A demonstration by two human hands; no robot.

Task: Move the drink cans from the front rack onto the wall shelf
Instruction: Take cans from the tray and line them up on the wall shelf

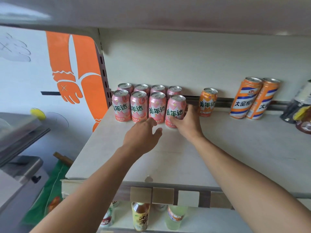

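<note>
Several pink drink cans stand in two rows at the back left of the white wall shelf [235,148]. My right hand [188,123] grips the rightmost front pink can [175,108], thumb on its left side and fingers round its right. My left hand [143,133] hovers just in front of the neighbouring pink can [156,107], fingers loosely spread and holding nothing. An orange can [207,101] stands alone to the right.
Two tall orange-and-white cans [252,98] lean at the back right, with dark packets [297,110] beyond them. Bottles [140,216] stand on the shelf below. A metal counter [18,165] and an orange-printed wall [75,73] are at the left.
</note>
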